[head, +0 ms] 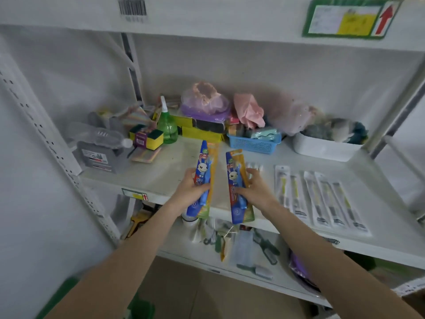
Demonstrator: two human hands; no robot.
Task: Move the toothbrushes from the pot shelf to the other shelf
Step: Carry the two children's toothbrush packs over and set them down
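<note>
From the head view we see our left hand [192, 188] pinching one blue rabbit-printed toothbrush pack [202, 178] and our right hand [255, 192] pinching another toothbrush pack [236, 187] — both held above the white shelf's [161, 171] front edge, beside a row of clear-wrapped toothbrushes [322, 199] lying flat.

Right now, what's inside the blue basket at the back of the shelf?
The blue basket holds a pale teal packet on top and a pink crumpled bag rising behind it. Anything lower down is hidden by the basket's wall and those items.
</note>
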